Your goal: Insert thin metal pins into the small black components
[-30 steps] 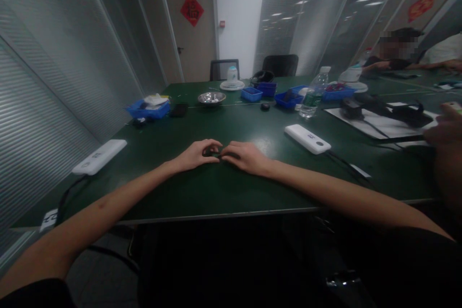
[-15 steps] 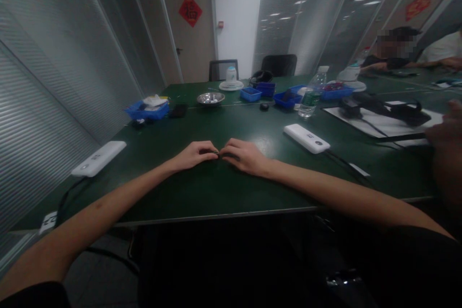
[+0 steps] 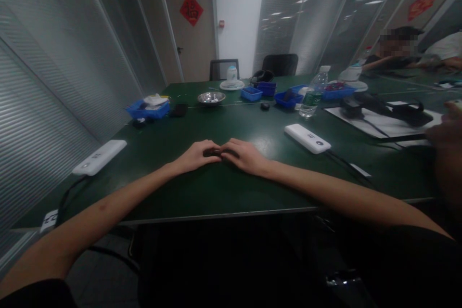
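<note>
"How does our grip stand?"
"Our left hand (image 3: 197, 157) and right hand (image 3: 248, 157) meet at the fingertips, nearer us than the metal bowl (image 3: 211, 103). Anything between them is hidden there, so we cannot tell whether we grasp something."
"What lies around us?"
"White power banks: one (image 3: 99, 158) left of the bowl, one (image 3: 306, 138) right, both nearer us. Beyond the right one, our clear bottle (image 3: 313, 99) stands right of the bowl."
</note>
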### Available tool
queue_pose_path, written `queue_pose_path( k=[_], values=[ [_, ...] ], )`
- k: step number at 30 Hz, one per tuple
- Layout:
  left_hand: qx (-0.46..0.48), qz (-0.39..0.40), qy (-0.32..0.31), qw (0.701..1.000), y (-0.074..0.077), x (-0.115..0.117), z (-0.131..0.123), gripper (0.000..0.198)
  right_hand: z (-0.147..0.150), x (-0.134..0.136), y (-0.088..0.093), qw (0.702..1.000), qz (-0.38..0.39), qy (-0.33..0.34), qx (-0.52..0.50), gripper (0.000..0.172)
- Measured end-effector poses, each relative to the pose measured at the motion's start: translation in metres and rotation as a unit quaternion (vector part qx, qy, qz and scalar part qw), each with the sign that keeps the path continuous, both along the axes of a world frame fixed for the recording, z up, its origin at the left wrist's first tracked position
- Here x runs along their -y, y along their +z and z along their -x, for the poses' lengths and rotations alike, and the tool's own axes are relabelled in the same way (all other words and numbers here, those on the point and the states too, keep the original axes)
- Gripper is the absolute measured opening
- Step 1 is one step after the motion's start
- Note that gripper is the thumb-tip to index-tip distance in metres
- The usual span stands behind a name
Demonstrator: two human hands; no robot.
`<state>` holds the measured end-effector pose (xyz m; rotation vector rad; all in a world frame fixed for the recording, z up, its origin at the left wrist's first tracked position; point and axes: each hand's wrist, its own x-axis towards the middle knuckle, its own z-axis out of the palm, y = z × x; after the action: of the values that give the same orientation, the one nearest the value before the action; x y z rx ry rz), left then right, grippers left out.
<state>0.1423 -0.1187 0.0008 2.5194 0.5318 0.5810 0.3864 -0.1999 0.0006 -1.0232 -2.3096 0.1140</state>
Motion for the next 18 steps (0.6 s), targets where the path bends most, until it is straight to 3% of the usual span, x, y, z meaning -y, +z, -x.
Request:
queue_pose_path(
  k=[8, 14, 18],
  values=[
    [-0.040, 0.073, -0.014, 0.996, 0.010, -0.011, 0.016, 0.061, -0.006, -0.006, -0.001, 0.994, 0.030, -0.093, -0.043, 0.015],
    [-0.047, 0.056, -0.045, 0.996, 0.012, -0.010, 0.018, 0.032, -0.005, -0.004, 0.002, 0.993, 0.039, -0.098, -0.044, 0.015],
    [-0.049, 0.063, -0.062, 0.995, 0.014, -0.016, 0.020, 0.026, -0.004, -0.002, 0.003, 0.993, 0.041, -0.098, -0.043, 0.016]
  ],
)
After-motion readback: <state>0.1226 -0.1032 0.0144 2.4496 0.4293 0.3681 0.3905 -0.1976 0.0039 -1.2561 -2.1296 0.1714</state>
